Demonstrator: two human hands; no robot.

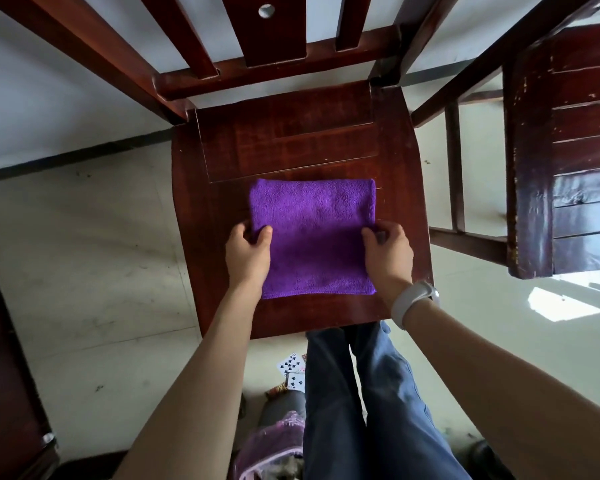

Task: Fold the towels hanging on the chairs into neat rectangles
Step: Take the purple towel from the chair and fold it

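Towel point(314, 237) lies on chair seat point(291, 133), left hand point(248, 252) and right hand point(388, 254) pinching its side edges.

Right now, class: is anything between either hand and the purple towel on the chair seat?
Nothing visible. The left hand and right hand already pinch the purple towel's side edges.

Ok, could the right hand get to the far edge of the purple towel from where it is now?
Probably yes: the right hand pinches the towel at its side, with nothing between it and that edge.
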